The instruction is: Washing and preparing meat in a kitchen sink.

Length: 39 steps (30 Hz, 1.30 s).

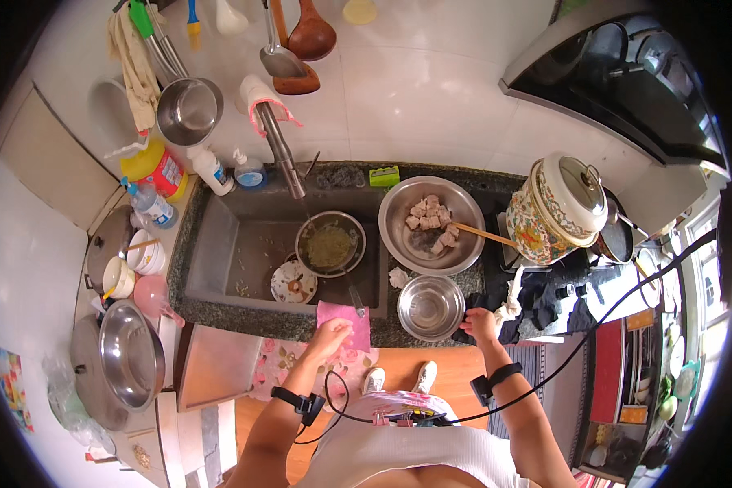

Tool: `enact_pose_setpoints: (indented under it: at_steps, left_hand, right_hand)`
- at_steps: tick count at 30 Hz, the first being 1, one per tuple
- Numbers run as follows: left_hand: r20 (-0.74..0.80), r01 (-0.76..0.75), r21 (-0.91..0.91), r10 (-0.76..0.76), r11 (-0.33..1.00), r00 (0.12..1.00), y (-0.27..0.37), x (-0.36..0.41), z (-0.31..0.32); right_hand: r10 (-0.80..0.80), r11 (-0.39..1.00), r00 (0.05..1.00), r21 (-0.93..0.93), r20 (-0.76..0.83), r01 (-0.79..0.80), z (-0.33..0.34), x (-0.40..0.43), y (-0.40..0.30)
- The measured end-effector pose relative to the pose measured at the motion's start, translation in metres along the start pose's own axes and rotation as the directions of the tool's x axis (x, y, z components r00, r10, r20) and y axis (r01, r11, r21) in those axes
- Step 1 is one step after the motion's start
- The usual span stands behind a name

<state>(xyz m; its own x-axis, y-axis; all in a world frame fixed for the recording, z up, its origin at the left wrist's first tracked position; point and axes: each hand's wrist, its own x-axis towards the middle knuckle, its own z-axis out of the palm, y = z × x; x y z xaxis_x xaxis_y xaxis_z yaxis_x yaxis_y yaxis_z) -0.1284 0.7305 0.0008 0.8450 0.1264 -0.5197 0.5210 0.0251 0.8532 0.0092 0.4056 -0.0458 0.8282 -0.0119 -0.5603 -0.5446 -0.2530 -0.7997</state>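
My left hand [332,337] is over a pink cloth [356,332] draped on the sink's front edge; its fingers are curled, and whether they grip the cloth is unclear. On the right, my right hand [482,323] is bent beside a small stainless steel bowl [431,308], close to a black cloth [482,300]. Whether it pinches that cloth cannot be made out. In the sink [219,244], a steel pan [331,244] with cloudy yellowish contents sits below the faucet [283,161], partly over a patterned plate [294,282].
Behind the small bowl stands a large steel bowl [396,244] with meat cubes [430,213] and chopsticks [485,233]. A floral enamel pot [536,213] stands on the stove. A black cable [561,366] crosses the right side. Bottles and bowls crowd the left ledge.
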Motion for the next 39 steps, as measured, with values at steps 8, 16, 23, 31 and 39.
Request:
enact_pose_setpoints:
  at_steps: [8, 16, 23, 31, 39]
  left_hand:
    - [0.247, -0.06, 0.053, 0.045, 0.997, 0.968, 0.032, 0.005, 0.039]
    - [0.558, -0.151, 0.18, 0.026, 0.972, 0.829, 0.06, 0.015, 0.161]
    - [0.703, -0.283, 0.32, -0.026, 0.904, 0.711, 0.081, 0.017, 0.341]
    - [0.833, -0.282, 0.117, 0.06, 0.952, 0.549, 0.125, 0.011, 0.541]
    - [0.788, 0.163, -0.053, -0.059, 0.985, 0.613, 0.168, 0.058, 0.692]
  right_hand:
    - [-0.07, 0.989, 0.998, -0.128, -0.001, 0.069, -0.032, -0.038, -0.026]
    - [-0.107, 0.988, 0.983, -0.125, -0.147, 0.089, -0.186, -0.109, 0.003]
    - [-0.035, 0.995, 0.99, 0.088, -0.137, 0.047, -0.325, -0.153, 0.086]
    - [0.02, 0.979, 0.946, 0.197, -0.322, 0.047, -0.476, -0.183, 0.112]
    - [-0.151, 0.955, 0.91, 0.179, -0.386, 0.235, -0.588, -0.121, 0.093]
